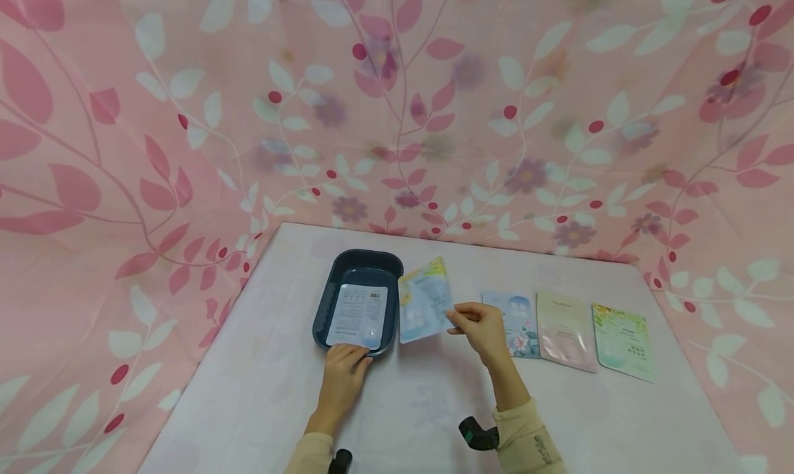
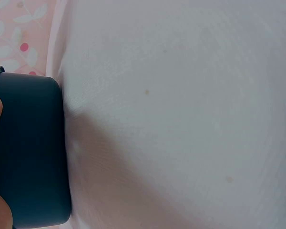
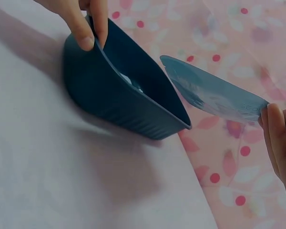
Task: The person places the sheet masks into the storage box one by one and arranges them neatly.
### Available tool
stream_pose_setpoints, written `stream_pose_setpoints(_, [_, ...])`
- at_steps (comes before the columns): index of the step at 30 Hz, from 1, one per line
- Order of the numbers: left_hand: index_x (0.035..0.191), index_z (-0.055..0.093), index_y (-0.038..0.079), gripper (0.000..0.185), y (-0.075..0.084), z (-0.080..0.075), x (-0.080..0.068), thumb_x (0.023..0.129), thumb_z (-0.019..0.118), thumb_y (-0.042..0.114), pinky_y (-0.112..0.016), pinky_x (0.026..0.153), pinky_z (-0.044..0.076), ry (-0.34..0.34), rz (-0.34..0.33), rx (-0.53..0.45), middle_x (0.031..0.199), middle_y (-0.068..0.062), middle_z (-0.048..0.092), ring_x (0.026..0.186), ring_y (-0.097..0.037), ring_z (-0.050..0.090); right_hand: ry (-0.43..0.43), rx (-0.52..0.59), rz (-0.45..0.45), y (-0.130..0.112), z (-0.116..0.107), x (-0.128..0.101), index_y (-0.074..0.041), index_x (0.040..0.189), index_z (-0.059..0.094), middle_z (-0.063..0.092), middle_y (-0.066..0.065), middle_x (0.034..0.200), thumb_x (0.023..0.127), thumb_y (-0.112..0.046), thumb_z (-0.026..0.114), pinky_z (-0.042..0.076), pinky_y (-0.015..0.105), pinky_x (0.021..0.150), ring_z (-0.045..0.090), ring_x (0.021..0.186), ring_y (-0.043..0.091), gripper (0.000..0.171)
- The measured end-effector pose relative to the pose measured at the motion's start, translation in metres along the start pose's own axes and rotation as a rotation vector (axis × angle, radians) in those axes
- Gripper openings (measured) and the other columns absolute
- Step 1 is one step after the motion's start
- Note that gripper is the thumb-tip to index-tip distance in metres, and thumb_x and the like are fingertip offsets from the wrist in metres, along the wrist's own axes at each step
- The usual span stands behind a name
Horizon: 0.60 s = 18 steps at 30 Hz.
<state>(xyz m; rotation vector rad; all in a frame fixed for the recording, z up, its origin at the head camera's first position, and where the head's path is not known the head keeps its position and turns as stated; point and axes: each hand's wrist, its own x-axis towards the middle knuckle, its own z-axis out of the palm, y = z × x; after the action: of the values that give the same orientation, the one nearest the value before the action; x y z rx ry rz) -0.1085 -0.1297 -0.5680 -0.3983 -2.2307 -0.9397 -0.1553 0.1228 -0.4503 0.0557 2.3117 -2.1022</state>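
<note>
A dark blue plastic basin (image 1: 322,312) stands left of the middle of the table. My left hand (image 1: 340,384) grips its near rim, with the thumb and fingers on either side in the right wrist view. Inside the basin lies a pale face mask packet (image 1: 356,317), printed text upward. My right hand (image 1: 486,333) pinches another face mask packet (image 1: 426,302), light blue with yellow-green corners, by its right edge. That packet (image 3: 214,93) is held up tilted beside the basin's right wall, its far end close to the rim in the right wrist view.
Three more packets lie in a row to the right: a blue floral one (image 1: 520,326), a beige-pink one (image 1: 566,336) and a green one (image 1: 623,342). A white cloth (image 1: 428,405) covers the table, and a pink floral curtain (image 1: 397,116) hangs around its back and sides.
</note>
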Motion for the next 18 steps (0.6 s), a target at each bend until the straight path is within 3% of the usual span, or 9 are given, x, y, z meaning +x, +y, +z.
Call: stream_pose_setpoints(18, [0.084, 0.073, 0.001, 0.02, 0.001, -0.001, -0.002, 0.066, 0.081, -0.002, -0.029, 0.079, 0.04, -0.028, -0.031, 0.003, 0.08, -0.003, 0.068, 0.078, -0.017, 0.058, -0.043, 0.069, 0.027, 0.016, 0.037, 0.015, 0.018, 0.095, 0.063, 0.067, 0.024, 0.083, 0.08, 0.008, 0.066, 0.056, 0.03, 0.059, 0.067, 0.062, 0.018, 0.018])
